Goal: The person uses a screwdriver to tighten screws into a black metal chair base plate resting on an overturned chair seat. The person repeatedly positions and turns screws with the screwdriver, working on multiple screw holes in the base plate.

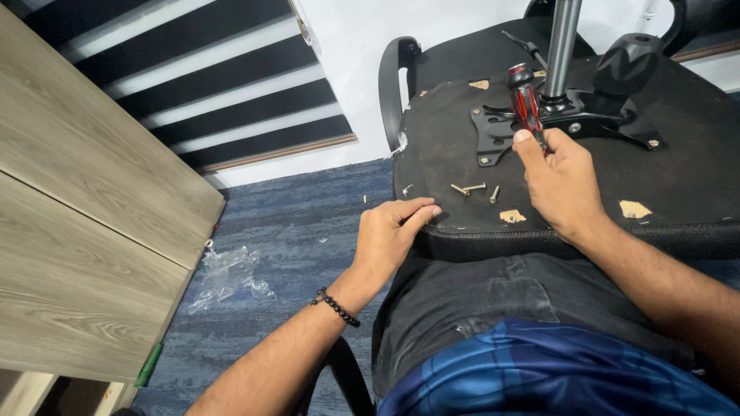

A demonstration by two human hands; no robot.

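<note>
An upturned office chair seat (678,177) lies in front of me, its black underside up, with a black metal mounting plate (509,127) and a grey gas-lift column (561,46) rising from it. My right hand (561,185) grips a red and black screwdriver (526,100) held upright over the plate. My left hand (391,231) rests flat on the seat's near left edge, fingers together, holding nothing. Three brass screws (476,189) lie loose on the seat between my hands.
A wooden desk panel (85,208) fills the left side. Crumpled clear plastic (227,273) lies on the blue carpet (308,208). A green pen-like object (149,365) sits by the desk foot. The chair's black armrest (393,77) curves up at the seat's left.
</note>
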